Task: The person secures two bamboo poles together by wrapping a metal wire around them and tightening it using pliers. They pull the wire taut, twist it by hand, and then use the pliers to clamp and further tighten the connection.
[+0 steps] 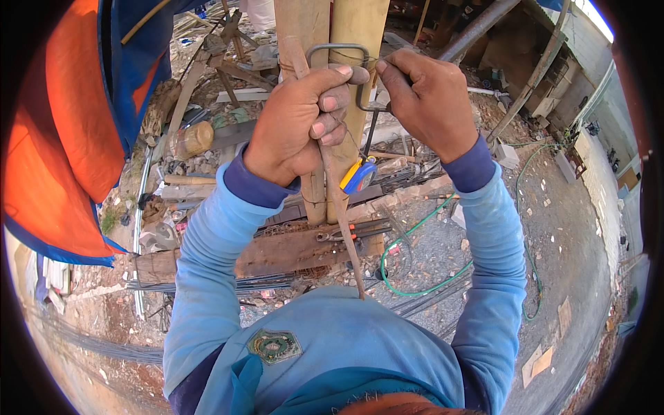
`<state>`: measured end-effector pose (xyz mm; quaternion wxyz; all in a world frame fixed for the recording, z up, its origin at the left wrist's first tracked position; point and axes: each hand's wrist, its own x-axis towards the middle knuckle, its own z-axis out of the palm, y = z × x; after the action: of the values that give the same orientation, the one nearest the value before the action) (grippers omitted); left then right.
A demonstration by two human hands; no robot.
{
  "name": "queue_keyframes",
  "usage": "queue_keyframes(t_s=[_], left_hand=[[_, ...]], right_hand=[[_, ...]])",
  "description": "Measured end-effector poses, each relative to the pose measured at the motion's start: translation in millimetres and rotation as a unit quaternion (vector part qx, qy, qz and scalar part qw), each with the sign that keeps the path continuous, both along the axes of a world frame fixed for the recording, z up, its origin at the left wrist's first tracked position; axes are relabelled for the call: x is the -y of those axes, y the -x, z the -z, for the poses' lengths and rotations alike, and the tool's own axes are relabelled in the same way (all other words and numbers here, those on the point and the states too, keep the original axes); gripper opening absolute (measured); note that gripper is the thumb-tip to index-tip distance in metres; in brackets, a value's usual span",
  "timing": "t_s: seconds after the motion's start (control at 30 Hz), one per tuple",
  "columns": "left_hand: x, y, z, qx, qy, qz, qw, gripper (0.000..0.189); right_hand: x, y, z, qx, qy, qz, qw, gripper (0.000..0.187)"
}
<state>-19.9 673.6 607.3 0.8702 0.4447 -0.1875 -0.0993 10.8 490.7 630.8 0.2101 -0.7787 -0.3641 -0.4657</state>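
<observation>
My left hand [306,119] is curled around a long thin brown stick [340,207], which slants from the timber posts down towards my chest. Its thumb and forefinger are close to a bent steel bar [337,46], shaped like a rectangular stirrup, in front of the posts. A thin wire [374,59] runs from near the bar to my right hand [428,98], pinched between thumb and forefinger. The bar's lower end reaches the right hand; whether the curled fingers hold it I cannot tell. A blue and yellow tape measure [359,175] hangs below the hands.
Two timber posts [358,21] stand ahead, bound with wire. Orange-handled pincers [337,236] rest on a wooden beam [290,254]. A green hose [415,293] loops over gravel at right. An orange and blue tarpaulin [72,114] hangs at left. Rubble and scrap timber surround the posts.
</observation>
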Motion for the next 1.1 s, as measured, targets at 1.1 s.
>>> queue_keyframes(t_s=[1.1], left_hand=[[-29, 3, -30, 0.058, -0.170, 0.035, 0.983, 0.032]], right_hand=[[-40, 23, 5, 0.141, 0.059, 0.224, 0.963, 0.013]])
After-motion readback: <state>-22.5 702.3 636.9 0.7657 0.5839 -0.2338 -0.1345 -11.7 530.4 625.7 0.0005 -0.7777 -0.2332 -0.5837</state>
